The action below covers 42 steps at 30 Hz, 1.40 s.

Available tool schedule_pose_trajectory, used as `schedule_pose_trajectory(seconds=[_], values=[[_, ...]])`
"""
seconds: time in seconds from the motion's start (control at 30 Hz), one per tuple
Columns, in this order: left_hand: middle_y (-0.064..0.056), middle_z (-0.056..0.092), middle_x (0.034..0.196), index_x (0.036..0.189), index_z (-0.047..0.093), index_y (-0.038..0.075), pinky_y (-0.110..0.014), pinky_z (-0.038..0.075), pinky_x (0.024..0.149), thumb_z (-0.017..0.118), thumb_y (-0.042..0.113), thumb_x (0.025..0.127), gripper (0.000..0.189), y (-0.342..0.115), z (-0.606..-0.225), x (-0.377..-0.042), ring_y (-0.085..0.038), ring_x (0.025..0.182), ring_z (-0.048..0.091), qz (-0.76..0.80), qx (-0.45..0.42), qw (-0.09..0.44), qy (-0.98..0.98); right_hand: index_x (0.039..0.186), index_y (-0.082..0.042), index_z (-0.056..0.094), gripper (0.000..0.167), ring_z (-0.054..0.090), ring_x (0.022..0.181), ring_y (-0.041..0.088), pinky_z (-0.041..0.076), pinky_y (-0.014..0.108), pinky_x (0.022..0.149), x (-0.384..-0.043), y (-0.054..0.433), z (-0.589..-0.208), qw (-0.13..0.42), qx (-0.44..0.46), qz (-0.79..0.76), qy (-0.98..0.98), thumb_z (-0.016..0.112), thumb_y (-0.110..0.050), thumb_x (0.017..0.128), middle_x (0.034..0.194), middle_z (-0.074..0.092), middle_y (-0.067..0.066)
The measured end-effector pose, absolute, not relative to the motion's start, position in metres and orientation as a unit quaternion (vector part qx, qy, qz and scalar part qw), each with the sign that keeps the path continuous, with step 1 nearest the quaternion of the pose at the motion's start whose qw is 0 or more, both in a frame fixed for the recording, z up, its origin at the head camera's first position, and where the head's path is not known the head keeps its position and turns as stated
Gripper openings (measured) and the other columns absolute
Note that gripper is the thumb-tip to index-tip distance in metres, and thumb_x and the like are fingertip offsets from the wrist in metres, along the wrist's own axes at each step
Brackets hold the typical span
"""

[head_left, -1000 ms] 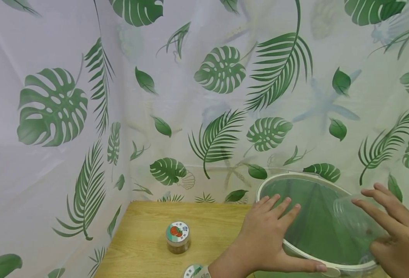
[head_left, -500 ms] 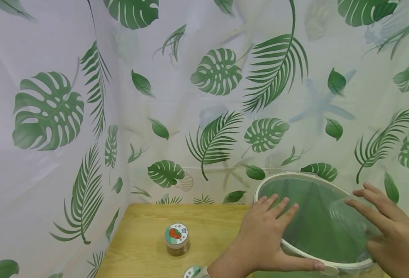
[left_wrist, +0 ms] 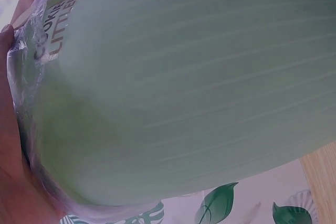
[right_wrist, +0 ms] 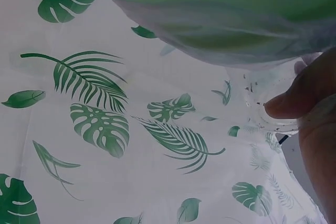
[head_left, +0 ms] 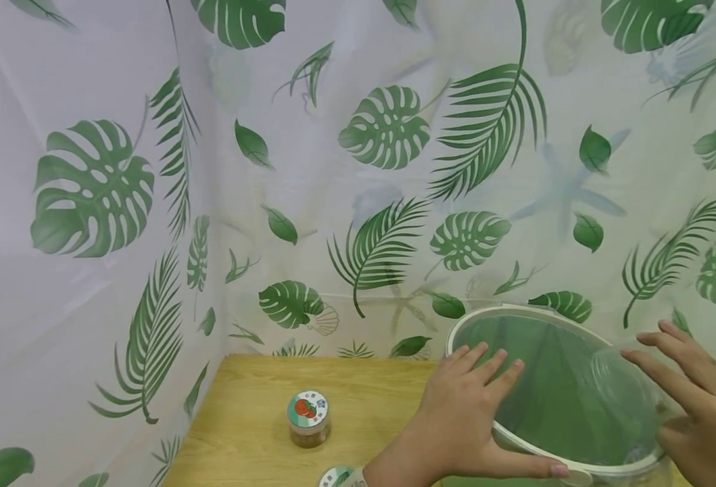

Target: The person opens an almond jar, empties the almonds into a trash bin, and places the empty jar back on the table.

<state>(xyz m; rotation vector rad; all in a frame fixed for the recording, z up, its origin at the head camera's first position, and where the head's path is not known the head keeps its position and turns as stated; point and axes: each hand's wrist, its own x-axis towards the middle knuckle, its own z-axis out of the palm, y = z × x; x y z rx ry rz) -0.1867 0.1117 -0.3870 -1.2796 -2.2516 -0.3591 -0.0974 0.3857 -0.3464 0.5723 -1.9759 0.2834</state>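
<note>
A green bin (head_left: 552,399) with a white rim stands at the lower right of the head view, lined with a clear plastic bag (left_wrist: 26,77). My left hand (head_left: 455,426) rests across the bin's left side, fingers spread and nearly straight, thumb along the front rim. Above the bin's right side my right hand (head_left: 698,406) holds a clear plastic jar (head_left: 622,382), tilted with its round end toward the bin. In the right wrist view, the thumb presses the clear jar (right_wrist: 254,95), which has small dark specks in it. The bin's inside bottom is not visible.
A small jar with a tomato label (head_left: 309,419) stands on the wooden table (head_left: 248,433). A second lidded jar (head_left: 335,476) is partly hidden behind the left wrist. Leaf-printed sheeting (head_left: 309,169) hangs behind and to the left.
My right hand and the clear jar shift slightly left, then back right over the bin. The left hand keeps its place on the rim. The head view sways a little.
</note>
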Motion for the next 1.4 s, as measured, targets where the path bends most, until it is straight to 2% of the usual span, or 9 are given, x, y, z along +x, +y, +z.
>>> schedule_pose_trajectory(seconds=[0.1,0.23,0.3,0.63,0.97,1.1,1.23,1.33,1.4], values=[[0.003,0.05,0.164,0.166,0.038,0.028,-0.045,0.04,0.125,0.059,0.093,0.08,0.109,0.111,-0.387,-0.187,-0.023,0.155,0.044,-0.13,-0.471,0.261,-0.832,0.121,0.014,0.071,0.073,0.034,0.16,0.019,0.026,0.014,0.125,-0.098,0.384,-0.345,0.506,0.238,0.116,-0.821,0.023,0.018,0.067,0.152,0.056,0.003],[0.003,0.049,0.164,0.166,0.038,0.028,-0.044,0.04,0.125,0.058,0.093,0.08,0.109,0.111,-0.388,-0.186,-0.023,0.155,0.044,-0.128,-0.471,0.258,-0.834,0.122,0.015,0.071,0.067,0.036,0.159,0.027,0.026,0.019,0.127,-0.099,0.382,-0.341,0.526,0.224,0.11,-0.813,0.022,0.008,0.076,0.139,0.063,0.032],[0.003,0.05,0.163,0.166,0.038,0.028,-0.045,0.04,0.125,0.058,0.093,0.08,0.109,0.112,-0.389,-0.186,-0.023,0.155,0.044,-0.127,-0.471,0.258,-0.834,0.122,0.014,0.071,0.067,0.038,0.158,0.027,0.027,0.018,0.126,-0.1,0.379,-0.341,0.532,0.219,0.115,-0.81,0.023,0.008,0.077,0.134,0.062,0.037],[0.003,0.052,0.162,0.164,0.043,0.026,-0.045,0.04,0.125,0.06,0.093,0.079,0.11,0.112,-0.39,-0.185,-0.024,0.154,0.046,-0.131,-0.466,0.27,-0.832,0.126,0.008,0.071,0.082,0.033,0.16,0.021,0.023,0.009,0.121,-0.099,0.374,-0.346,0.513,0.219,0.105,-0.823,0.034,0.032,0.056,0.151,0.059,0.014],[0.003,0.052,0.161,0.164,0.043,0.027,-0.045,0.04,0.125,0.061,0.093,0.078,0.109,0.113,-0.391,-0.184,-0.023,0.154,0.046,-0.137,-0.466,0.271,-0.831,0.13,0.009,0.069,0.078,0.032,0.16,0.032,0.021,0.01,0.122,-0.098,0.376,-0.349,0.509,0.19,0.1,-0.833,0.031,0.024,0.063,0.14,0.057,0.038],[0.003,0.053,0.161,0.163,0.044,0.027,-0.045,0.04,0.126,0.061,0.093,0.078,0.11,0.113,-0.392,-0.184,-0.023,0.154,0.045,-0.137,-0.466,0.274,-0.83,0.136,0.007,0.066,0.08,0.036,0.158,0.039,0.019,0.014,0.125,-0.099,0.375,-0.351,0.521,0.158,0.11,-0.831,0.044,0.024,0.06,0.14,0.056,0.039],[0.003,0.054,0.16,0.162,0.047,0.026,-0.044,0.039,0.126,0.061,0.094,0.077,0.11,0.113,-0.392,-0.184,-0.023,0.153,0.047,-0.136,-0.466,0.284,-0.827,0.138,0.007,0.065,0.052,0.049,0.141,0.058,0.02,0.012,0.122,-0.102,0.376,-0.35,0.542,0.145,0.115,-0.819,0.058,-0.022,0.096,0.134,0.058,0.041],[0.004,0.053,0.161,0.162,0.046,0.026,-0.044,0.039,0.126,0.062,0.093,0.077,0.109,0.113,-0.391,-0.184,-0.023,0.153,0.046,-0.138,-0.466,0.285,-0.826,0.14,0.008,0.063,0.089,0.055,0.12,0.068,0.02,0.007,0.117,-0.103,0.377,-0.348,0.547,0.137,0.105,-0.819,0.043,-0.069,0.101,0.132,0.058,0.043],[0.005,0.052,0.161,0.162,0.046,0.026,-0.044,0.039,0.126,0.062,0.093,0.078,0.109,0.113,-0.391,-0.184,-0.022,0.154,0.046,-0.139,-0.466,0.283,-0.827,0.14,0.009,0.062,0.092,0.055,0.115,0.069,0.021,0.009,0.119,-0.104,0.378,-0.348,0.549,0.136,0.105,-0.818,0.043,-0.072,0.101,0.132,0.059,0.042]])
